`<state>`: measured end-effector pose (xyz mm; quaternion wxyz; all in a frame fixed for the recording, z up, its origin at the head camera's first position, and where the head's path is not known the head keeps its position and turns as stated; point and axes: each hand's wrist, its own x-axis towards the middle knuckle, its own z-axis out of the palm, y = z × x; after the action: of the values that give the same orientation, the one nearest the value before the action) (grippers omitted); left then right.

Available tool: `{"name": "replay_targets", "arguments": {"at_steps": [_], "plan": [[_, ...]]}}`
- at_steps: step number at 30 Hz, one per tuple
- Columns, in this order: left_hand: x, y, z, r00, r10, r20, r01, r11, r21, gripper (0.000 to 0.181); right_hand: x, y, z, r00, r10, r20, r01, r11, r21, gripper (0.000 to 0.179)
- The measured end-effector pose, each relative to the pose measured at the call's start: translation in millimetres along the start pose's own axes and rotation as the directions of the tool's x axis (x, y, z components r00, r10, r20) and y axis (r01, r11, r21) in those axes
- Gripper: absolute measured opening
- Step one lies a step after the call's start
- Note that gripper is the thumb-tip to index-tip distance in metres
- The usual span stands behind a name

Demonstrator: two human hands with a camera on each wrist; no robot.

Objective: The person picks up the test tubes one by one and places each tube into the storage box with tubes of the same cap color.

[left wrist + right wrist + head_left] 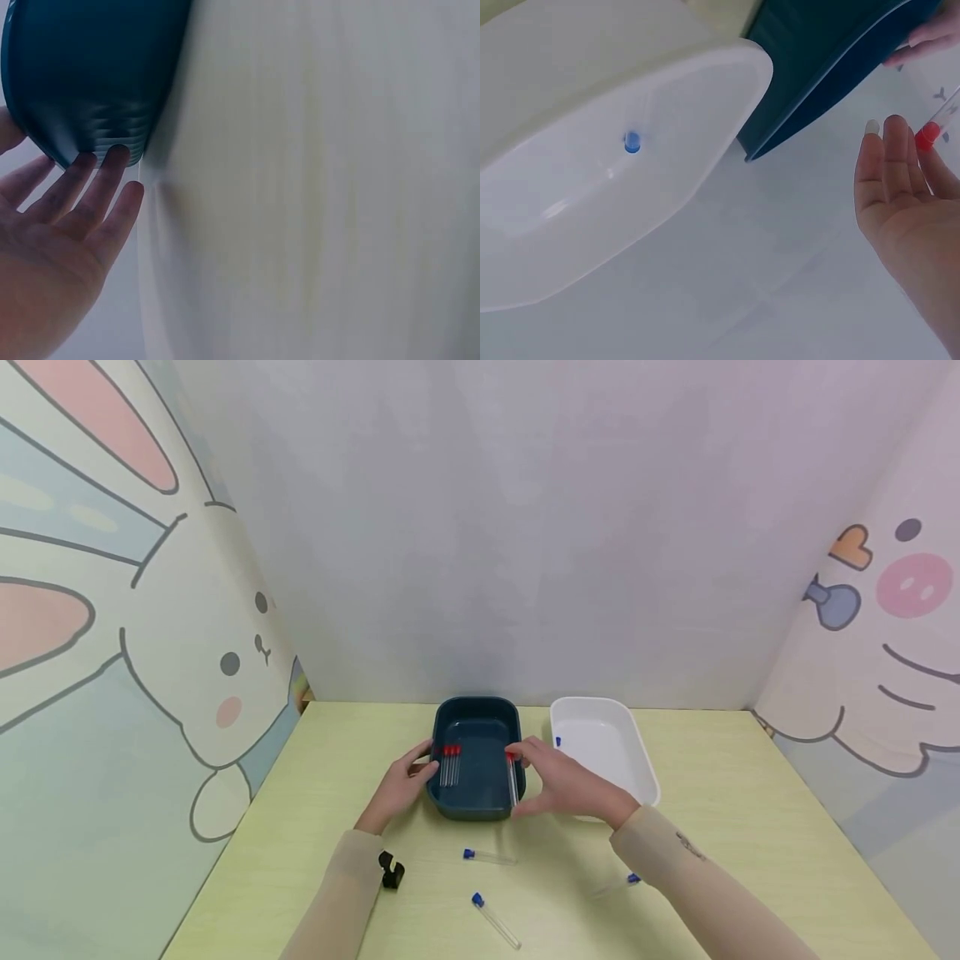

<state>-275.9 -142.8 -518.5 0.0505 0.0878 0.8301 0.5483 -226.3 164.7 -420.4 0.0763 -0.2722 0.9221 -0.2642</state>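
My right hand (551, 777) pinches a red-capped test tube (512, 779) near its cap, over the right side of a dark teal tray (477, 815). In the right wrist view the tube's red cap (927, 136) shows at the fingers. My left hand (401, 785) holds the tray's left wall, thumb at the rim and fingers against the ridged outside, as the left wrist view shows. Inside the tray, several red-capped tubes (452, 766) lie side by side on the left.
A white tray (643, 752) stands to the right, with a blue-capped tube (632, 142) in it. Blue-capped tubes (497, 922) (491, 858) (633, 879) lie on the table in front. A small black object (391, 870) sits by my left sleeve.
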Motion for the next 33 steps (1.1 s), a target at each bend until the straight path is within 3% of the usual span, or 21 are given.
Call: {"name": "replay_targets", "arguments": {"at_steps": [19,33], "plan": [[0.9,-4.3,0.9,1.0,0.001,-0.004,-0.001,1.0,-0.016,0.055,48.6,-4.2,4.2,0.997,0.082,0.01,-0.083,0.993,0.09,0.093],[0.7,-2.2,1.9,1.0,0.02,-0.009,-0.02,1.0,-0.014,0.055,82.9,3.8,22.1,0.997,0.065,-0.041,-0.062,0.995,0.078,0.088]]}}
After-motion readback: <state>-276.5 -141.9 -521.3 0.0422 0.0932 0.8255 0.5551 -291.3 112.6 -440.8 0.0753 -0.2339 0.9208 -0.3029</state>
